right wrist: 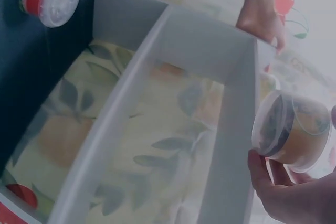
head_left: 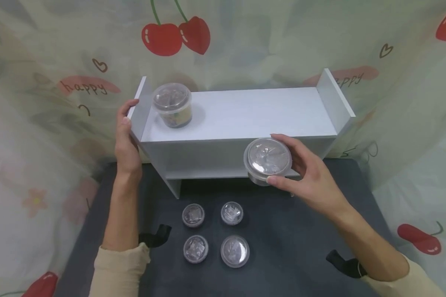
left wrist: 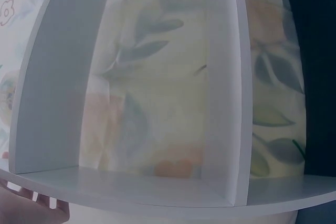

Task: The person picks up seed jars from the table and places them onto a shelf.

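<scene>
My right hand (head_left: 312, 177) grips a round clear tub (head_left: 268, 159) with a transparent lid, held in front of the top board's front edge. In the right wrist view the same tub (right wrist: 294, 129) shows dark and orange-brown colours through its side. My left hand (head_left: 126, 144) holds the left side panel of the white shelf (head_left: 252, 111), thumb in front and fingers around its outer edge. Its fingers (left wrist: 50, 208) appear at the lower left of the left wrist view. Another lidded tub (head_left: 172, 105) stands upright at the left end of the top board.
Several smaller lidded cups, among them a front right cup (head_left: 235, 251) and a back left cup (head_left: 193, 215), stand on the dark table (head_left: 282, 247). A printed curtain (head_left: 245, 45) hangs behind the shelf and along both sides. The shelf has a lower board (head_left: 208, 171).
</scene>
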Demonstrator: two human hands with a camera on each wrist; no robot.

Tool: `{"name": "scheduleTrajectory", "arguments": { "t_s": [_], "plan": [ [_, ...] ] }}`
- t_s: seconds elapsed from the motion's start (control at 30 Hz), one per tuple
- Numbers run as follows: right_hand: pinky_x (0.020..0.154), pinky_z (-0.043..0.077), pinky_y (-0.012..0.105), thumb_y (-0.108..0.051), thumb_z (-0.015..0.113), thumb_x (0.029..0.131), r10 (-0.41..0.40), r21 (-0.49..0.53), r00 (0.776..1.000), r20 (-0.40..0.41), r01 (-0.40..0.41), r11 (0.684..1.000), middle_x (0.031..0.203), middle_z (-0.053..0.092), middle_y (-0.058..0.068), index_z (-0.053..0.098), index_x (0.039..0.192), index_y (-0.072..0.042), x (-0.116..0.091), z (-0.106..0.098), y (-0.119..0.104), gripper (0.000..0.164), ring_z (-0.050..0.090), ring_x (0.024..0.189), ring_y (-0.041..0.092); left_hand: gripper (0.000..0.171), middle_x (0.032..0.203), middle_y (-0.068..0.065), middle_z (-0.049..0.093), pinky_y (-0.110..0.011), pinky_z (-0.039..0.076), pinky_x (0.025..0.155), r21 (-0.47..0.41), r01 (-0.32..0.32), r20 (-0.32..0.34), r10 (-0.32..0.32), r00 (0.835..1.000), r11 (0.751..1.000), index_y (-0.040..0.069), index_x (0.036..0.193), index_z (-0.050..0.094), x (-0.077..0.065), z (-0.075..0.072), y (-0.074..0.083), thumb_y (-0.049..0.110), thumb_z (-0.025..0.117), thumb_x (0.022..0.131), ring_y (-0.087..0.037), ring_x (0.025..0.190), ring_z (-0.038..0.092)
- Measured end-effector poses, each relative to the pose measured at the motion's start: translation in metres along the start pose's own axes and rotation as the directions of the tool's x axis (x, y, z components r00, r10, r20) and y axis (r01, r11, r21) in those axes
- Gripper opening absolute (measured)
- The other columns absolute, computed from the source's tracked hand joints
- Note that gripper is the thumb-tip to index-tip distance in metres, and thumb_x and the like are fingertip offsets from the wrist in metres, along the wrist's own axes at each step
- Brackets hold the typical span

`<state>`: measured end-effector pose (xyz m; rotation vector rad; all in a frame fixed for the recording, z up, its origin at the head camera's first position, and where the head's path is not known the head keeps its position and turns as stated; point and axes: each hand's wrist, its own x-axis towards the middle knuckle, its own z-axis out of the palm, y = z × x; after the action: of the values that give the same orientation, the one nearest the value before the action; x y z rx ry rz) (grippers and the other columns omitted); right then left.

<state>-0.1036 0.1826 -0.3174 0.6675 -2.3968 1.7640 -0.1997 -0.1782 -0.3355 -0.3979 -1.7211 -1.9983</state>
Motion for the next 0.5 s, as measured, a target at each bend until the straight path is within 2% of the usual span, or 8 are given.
{"name": "scheduleTrajectory", "arguments": {
  "t_s": [0.5],
  "plan": [
    [0.103,0.042,0.023,0.0,0.077,0.083,-0.017,0.013,1.0,0.022,0.017,1.0,0.137,0.051,0.003,0.044,0.148,-0.012,0.035,-0.006,-0.02,0.074,0.054,0.119,0.022,0.044,0.131,-0.011,0.048,-0.031,0.033,0.091,0.026,-0.004,-0.002,0.004,1.0,1.0,0.016,0.137,0.051,0.001,-0.001,-0.002,0.031,0.031,0.101,-0.027,0.115,0.043]
  ]
}}
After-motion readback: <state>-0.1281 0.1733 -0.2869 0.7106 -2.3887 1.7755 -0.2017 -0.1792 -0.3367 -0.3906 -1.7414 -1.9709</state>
